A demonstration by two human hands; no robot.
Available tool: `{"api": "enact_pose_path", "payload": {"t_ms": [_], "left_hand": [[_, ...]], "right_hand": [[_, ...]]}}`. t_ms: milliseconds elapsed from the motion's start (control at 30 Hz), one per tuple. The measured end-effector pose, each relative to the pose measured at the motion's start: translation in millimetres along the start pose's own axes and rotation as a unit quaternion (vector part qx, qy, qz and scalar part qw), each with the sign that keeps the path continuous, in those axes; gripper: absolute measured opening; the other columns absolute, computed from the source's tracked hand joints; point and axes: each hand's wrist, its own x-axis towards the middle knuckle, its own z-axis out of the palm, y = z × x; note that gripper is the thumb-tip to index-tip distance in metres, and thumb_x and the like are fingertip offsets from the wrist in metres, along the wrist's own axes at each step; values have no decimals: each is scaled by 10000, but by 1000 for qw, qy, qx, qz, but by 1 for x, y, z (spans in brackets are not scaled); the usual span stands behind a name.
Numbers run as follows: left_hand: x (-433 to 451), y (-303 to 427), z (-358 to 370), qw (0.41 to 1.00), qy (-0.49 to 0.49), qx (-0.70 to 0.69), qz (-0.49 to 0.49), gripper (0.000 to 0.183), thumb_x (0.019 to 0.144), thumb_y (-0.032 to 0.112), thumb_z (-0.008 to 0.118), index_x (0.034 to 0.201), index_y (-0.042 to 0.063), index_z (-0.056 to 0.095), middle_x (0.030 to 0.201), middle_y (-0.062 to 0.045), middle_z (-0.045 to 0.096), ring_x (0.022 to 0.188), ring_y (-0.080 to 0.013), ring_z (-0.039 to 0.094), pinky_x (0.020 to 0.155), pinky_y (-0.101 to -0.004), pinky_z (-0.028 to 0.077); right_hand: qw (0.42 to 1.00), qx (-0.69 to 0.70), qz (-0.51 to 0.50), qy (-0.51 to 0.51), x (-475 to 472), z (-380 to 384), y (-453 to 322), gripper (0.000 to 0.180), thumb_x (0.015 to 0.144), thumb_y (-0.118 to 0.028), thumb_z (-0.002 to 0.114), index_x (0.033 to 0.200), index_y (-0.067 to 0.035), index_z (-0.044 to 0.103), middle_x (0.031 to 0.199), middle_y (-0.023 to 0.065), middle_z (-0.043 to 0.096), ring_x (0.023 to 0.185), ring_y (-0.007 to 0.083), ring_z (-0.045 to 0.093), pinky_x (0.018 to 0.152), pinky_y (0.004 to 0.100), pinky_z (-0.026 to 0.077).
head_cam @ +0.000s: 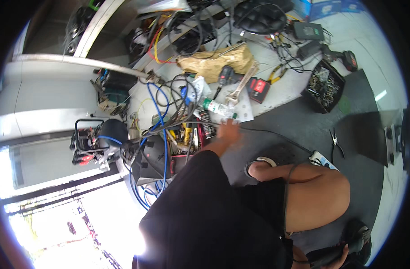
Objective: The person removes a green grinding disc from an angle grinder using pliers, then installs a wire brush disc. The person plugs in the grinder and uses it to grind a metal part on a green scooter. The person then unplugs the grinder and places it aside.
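My left hand (pixel 229 131) reaches out over the dark mat, blurred, its fingers near the green cap of a clear plastic bottle (pixel 220 108). Whether they touch the bottle or the black cable beside them cannot be made out. Just past the bottle lie an adjustable wrench (pixel 240 88) and a cordless impact wrench (pixel 229 76) with a red and black battery. At the lower right, my right hand (pixel 342 258) grips a dark corded power tool (pixel 329 255), partly cut off by the picture's edge.
A toolbox (pixel 186 136) of hand tools sits left of my hand amid tangled cables and blue hose (pixel 164 134). Pliers (pixel 336 143) and a power strip (pixel 322 159) lie on the mat (pixel 275 129). A bin of metal fasteners (pixel 326 85) stands farther right.
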Motion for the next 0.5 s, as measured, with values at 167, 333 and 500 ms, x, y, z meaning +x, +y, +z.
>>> {"api": "enact_pose_path", "payload": {"t_ms": [167,333,500], "left_hand": [[-43,-185,0,988,-81,89,-94,475,1044,531,606,1245,130,763,1271,-140,739,1262,-336,668,1091,-495,489],[13,-121,-100,932,140,-194,-272,278,988,438,682,1095,233,835,1054,-116,813,974,-347,784,856,-492,606],[116,64,-234,805,480,-321,138,162,860,253,828,926,111,787,826,-94,768,802,-353,752,742,-469,610]], "right_hand": [[922,-260,-239,-160,9,-11,3,894,1026,-671,489,1544,58,491,1402,275,595,1166,383,651,959,502,540],[950,-213,-181,-136,16,1,-8,699,1011,-554,570,1359,52,593,1218,226,650,1044,362,675,907,486,569],[996,-70,22,-47,9,26,-21,433,1007,-383,702,1104,38,734,971,151,740,879,309,714,841,442,608]]}}
